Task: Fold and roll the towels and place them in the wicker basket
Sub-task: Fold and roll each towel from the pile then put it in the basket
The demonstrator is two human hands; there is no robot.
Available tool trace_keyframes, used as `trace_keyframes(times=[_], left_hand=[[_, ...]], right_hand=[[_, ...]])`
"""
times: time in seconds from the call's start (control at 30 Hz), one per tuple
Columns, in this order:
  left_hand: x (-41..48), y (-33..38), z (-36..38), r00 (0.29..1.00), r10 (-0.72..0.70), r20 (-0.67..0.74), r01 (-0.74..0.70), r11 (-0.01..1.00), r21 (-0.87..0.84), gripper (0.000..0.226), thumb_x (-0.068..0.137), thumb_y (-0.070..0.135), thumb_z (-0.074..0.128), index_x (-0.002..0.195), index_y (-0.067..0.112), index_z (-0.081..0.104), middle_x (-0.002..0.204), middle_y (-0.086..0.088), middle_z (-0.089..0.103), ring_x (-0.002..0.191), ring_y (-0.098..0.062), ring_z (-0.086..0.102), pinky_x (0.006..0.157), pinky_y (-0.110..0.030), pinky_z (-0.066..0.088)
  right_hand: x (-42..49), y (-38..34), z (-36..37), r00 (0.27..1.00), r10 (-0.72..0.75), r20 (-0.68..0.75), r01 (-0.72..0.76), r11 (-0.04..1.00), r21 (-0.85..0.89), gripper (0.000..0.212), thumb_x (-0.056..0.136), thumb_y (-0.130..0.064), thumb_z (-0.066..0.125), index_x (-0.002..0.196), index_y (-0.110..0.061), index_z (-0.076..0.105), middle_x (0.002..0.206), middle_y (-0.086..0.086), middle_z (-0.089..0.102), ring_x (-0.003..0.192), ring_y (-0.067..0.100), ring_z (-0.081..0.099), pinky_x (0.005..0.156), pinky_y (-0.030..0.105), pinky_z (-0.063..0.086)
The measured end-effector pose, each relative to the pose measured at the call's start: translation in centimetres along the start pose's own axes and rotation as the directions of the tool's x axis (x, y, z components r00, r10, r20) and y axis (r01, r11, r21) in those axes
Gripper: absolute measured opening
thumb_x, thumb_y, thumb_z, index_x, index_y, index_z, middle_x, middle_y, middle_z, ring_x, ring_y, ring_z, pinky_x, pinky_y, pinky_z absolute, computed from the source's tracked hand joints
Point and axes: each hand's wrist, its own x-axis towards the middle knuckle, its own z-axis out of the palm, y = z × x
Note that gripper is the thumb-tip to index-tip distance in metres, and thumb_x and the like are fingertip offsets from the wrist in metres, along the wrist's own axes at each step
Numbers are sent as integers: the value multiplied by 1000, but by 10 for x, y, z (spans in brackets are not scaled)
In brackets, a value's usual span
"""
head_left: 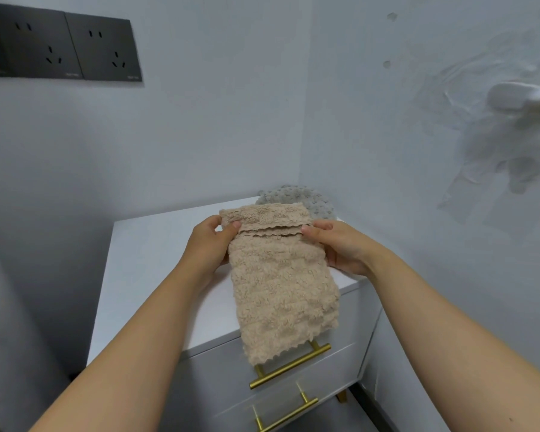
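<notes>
White cabinet [156,275], beige towel [281,288] in pinch of left hand [208,244], right hand [340,247] (grey towel [296,198] half hidden)

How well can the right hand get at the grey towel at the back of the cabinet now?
Probably not at once: the right hand pinches the beige towel, which also hides part of the grey towel. That one lies just behind on the white cabinet, so after letting go the way looks free.

Both arms outstretched; left hand [211,241], right hand [340,247] pinching, thumbs up.
</notes>
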Motion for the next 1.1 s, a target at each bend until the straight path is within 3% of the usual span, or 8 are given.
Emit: trace_keyframes(times=[0.17,0.3,0.47,0.63,0.8,0.87,0.97,1.1], left_hand=[[-3,1,0,998,-4,59,2,1000,27,20,91,17,63,109,8,62,77,-5,71,53,-11,63,44,-19,44],[-7,3,-3,988,-2,155,9,999,-45,21,86,2,65,105,8,61,66,-2,70,47,-9,60,42,-16,43],[1,-3,-10,987,-4,160,26,991,-134,21,82,-3,65,99,10,67,96,-8,72,77,-17,68,66,-26,55],[2,-4,-13,966,15,257,36,980,-195,32,89,-12,46,111,1,65,107,-13,69,89,-20,66,73,-23,57],[4,-2,-15,973,-2,233,51,977,-205,27,96,11,45,107,-2,66,117,-13,65,94,-24,59,85,-33,51],[2,-1,-11,983,-12,182,36,991,-130,25,97,21,50,95,5,70,107,-3,69,89,-19,60,77,-27,50],[1,-1,-7,985,40,170,-46,998,34,10,85,16,68,81,13,76,110,8,68,98,-11,64,77,-23,50],[-1,-1,-9,974,85,212,-151,935,319,12,72,14,80,79,19,73,118,11,63,60,0,53,72,-21,46]], right_hand=[[7,5,-3,990,-10,-137,21,997,80,40,82,0,67,120,4,57,106,18,70,88,25,71,69,30,58],[6,6,-4,987,-24,-160,32,998,45,21,85,3,61,104,-3,67,99,15,71,85,25,70,71,31,58],[5,6,-8,991,-7,-137,26,989,143,24,89,7,52,105,-2,66,98,15,72,83,23,71,77,32,59],[7,7,-11,986,63,-152,-22,966,258,31,93,7,41,118,2,60,110,21,67,91,27,66,85,35,53],[8,7,-11,986,40,-162,29,915,403,30,101,-23,36,87,-8,57,77,10,68,67,21,66,65,31,57],[9,5,-8,983,23,-182,36,950,311,36,101,-35,39,88,-9,59,80,9,67,70,20,66,64,30,54],[12,4,-5,972,-31,-232,49,996,72,35,94,-36,54,111,-6,62,109,10,62,93,20,62,77,32,53],[11,2,-3,981,-127,-146,53,902,-429,27,86,-30,68,112,-22,64,114,-1,65,107,12,60,94,27,47]])
